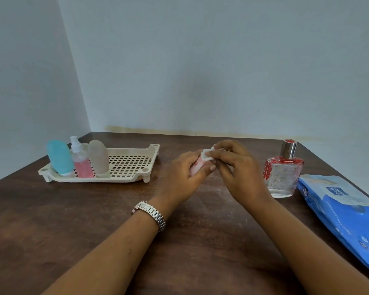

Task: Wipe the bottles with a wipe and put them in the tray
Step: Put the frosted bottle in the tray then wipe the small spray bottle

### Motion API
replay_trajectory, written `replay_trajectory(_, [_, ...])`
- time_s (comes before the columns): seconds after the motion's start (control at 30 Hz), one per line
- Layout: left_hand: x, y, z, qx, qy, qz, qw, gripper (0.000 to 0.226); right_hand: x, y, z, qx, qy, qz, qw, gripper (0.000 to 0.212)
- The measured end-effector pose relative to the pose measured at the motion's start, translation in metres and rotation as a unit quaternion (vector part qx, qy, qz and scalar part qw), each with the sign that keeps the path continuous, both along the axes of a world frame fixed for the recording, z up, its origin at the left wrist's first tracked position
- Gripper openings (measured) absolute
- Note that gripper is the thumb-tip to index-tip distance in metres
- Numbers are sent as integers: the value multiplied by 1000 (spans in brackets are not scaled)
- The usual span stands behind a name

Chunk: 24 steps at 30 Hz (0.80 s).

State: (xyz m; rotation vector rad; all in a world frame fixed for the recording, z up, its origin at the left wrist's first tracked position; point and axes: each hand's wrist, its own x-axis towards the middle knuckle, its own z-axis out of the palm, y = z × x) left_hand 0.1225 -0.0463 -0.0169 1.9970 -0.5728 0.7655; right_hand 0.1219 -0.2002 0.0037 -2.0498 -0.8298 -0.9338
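A dark wooden table point(94, 209) fills the lower view and meets a pale wall at the back. At its right edge lies a blue pack of wet wipes point(341, 218), flat, with its label flap facing up. At the back left sits a cream perforated tray point(115, 179). Three bottles stand upright in a row at its left end: a teal squeeze bottle point(60, 157), a clear spray bottle with pink liquid point(81, 162) and a grey-beige squeeze bottle point(98, 157). The rest of the tray's floor is bare. Over the middle of the table, the left hand point(183, 179) has its fingers curled round a small pink bottle point(197, 165). The right hand point(237, 171) pinches a white wipe point(207, 155) against that bottle's upper end. A glass perfume bottle point(282, 173) with red trim and a silver cap stands upright just beside the wipes pack, apart from the right hand. A silver link watch point(150, 212) circles the left wrist.
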Motion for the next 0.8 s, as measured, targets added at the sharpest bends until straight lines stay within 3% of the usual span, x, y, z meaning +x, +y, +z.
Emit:
replay_trajectory(0.23, [3,4,3,234,-157,123,952,44,2,-3,2,-8,49,-34,998,17])
replay_trajectory(0.37, [-2,-3,6,294,-232,132,918,39,2,-3,-1,-57,99,-68,991,24])
replay_trajectory(0.6, [-8,-13,5,344,-269,129,890,34,1,-11,6,-108,72,-122,984,40])
replay_trajectory(0.7, [-9,-11,5,382,-291,133,867,30,0,-8,10,-87,205,-124,967,43])
replay_trajectory(0.8, [-9,-12,5,439,-316,131,831,29,-1,-12,14,10,433,-70,899,39])
